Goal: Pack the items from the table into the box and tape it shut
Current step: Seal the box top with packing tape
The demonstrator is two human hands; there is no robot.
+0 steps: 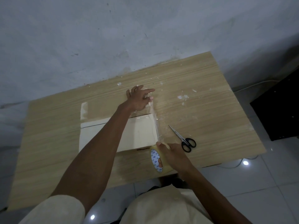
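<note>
A flat, pale cardboard box [139,131] lies in the middle of the wooden table [210,113], its top flaps closed. My right hand [175,153] grips a roll of clear tape [157,160] at the box's near right corner. A strip of clear tape [154,120] runs from the roll along the box's right edge up to my left hand [140,98], which pinches the strip's free end beyond the box's far side. My left forearm crosses over the box and hides part of its top.
Black-handled scissors [182,139] lie shut on the table just right of the box. Bits of old tape and white residue [182,97] dot the far right of the table. A grey wall stands behind; a dark cabinet [278,110] is at the right.
</note>
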